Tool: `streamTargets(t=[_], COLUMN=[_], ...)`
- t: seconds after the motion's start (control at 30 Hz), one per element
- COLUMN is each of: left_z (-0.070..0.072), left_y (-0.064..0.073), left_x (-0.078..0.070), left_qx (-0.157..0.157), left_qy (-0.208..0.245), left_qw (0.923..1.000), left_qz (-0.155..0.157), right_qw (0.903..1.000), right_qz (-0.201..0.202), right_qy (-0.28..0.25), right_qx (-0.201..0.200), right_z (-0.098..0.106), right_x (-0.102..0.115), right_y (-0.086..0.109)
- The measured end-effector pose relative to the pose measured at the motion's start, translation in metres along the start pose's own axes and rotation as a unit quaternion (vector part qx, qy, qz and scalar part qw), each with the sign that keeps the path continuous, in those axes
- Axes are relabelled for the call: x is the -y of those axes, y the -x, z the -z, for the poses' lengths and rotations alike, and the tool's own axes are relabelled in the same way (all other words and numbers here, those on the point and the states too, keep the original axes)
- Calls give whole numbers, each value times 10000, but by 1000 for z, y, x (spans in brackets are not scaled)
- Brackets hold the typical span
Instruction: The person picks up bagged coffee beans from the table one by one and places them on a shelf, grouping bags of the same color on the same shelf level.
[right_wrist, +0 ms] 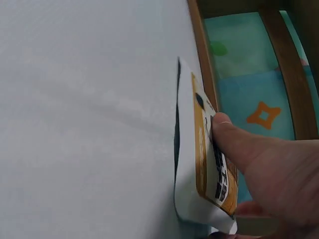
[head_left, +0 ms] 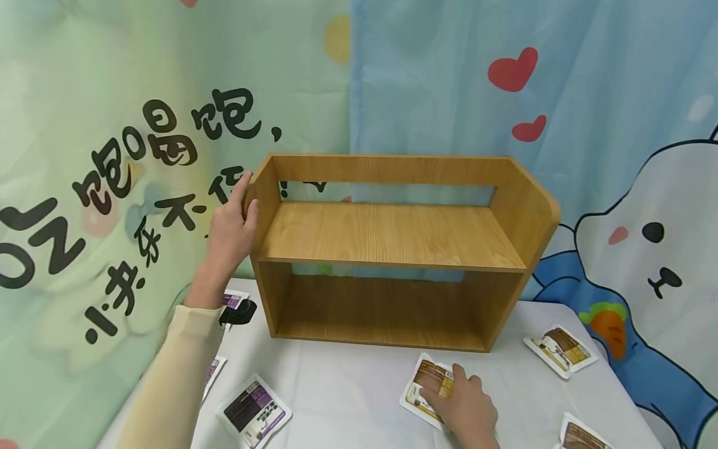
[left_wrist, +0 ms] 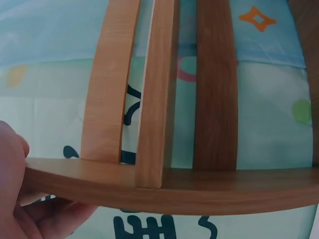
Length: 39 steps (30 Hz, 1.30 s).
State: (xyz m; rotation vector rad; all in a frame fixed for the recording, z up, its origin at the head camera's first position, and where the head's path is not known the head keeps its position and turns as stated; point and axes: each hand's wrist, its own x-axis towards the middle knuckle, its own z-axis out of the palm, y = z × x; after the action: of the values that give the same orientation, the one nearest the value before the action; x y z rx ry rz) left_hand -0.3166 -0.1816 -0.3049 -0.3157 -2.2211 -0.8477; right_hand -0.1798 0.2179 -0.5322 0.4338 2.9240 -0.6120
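A two-tier wooden desktop shelf point(head_left: 392, 234) stands on the white-covered table. My left hand point(head_left: 232, 224) grips the upper part of its left side panel, and in the left wrist view the panel point(left_wrist: 164, 199) runs between thumb and fingers. In front of the shelf, toward the right, my right hand point(head_left: 465, 402) pinches a white packet point(head_left: 423, 390) with a brown and yellow label. The right wrist view shows the thumb on the label face of this packet point(right_wrist: 202, 164); the fingers behind it are mostly hidden.
A purple-labelled packet point(head_left: 255, 411) lies at front left, with others partly hidden by the left arm. A black strap point(head_left: 238, 312) is near that wrist. Brown-and-yellow packets point(head_left: 561, 350) lie at right, one cut off by the frame. Printed curtains point(head_left: 426, 93) hang behind.
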Motion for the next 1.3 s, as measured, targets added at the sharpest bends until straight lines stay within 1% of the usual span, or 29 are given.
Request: streamTargets(t=[0.07,0.13,0.27,0.37,0.43,0.5,0.63,0.73,0.9,1.03,1.17,1.3], left_z=[-1,-1,0,1,-1,-3,-7,-8,-10,-11,-12,-11], left_y=[1,3,3,1,0,-1,-5,-7,-4,-4,-3,-4], left_x=[1,1,-2,-6,-8,-9,-11,-11,-9,-9,-8,-7], left_qx=[-36,5,174,190,134,35,-234,-392,-421,-415,-416,-450], left_qy=[-146,-258,-367,-418,-498,-578,-627,-605,-611,-640,-734,-795], left_qw=[9999,9997,9988,9979,9974,9972,9975,9973,9969,9967,9960,9956], left_qz=[-22,30,268,460,507,468,217,160,251,290,306,217], right_qw=[9997,9987,9956,9927,9897,9863,9783,9753,9737,9700,9602,9406], right_qz=[80,101,44,56,92,150,191,334,669,1074,1613,2279], right_qy=[-240,-487,-925,-1203,-1421,-1632,-2060,-2183,-2175,-2159,-2220,-2376], right_qx=[-3,71,125,-42,-127,-197,-133,-99,-105,-299,-524,-828], right_z=[-1,-4,-10,-14,-15,-15,-13,-9,3,22,43,66], right_x=[1,2,5,6,6,7,12,20,37,55,78,104], right_y=[0,0,3,3,3,3,2,1,4,6,13,21])
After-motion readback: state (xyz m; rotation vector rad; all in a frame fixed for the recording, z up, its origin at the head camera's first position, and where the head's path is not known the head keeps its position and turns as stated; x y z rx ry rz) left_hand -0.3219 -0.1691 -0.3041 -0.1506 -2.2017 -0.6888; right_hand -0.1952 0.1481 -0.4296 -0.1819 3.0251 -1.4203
